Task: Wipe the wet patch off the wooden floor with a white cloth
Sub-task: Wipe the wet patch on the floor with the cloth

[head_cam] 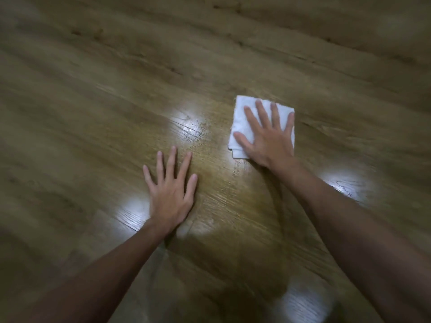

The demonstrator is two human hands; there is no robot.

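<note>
both arms outstretched; left hand point(171, 194) and right hand point(268, 138) flat, fingers point(261, 110) spread.

Brown wood-grain plank floor point(93, 113) with glossy light reflections, speckled wet patch point(198, 130) near centre, folded white cloth point(242, 122) lying just right of it, two spread hands pressed flat
</note>
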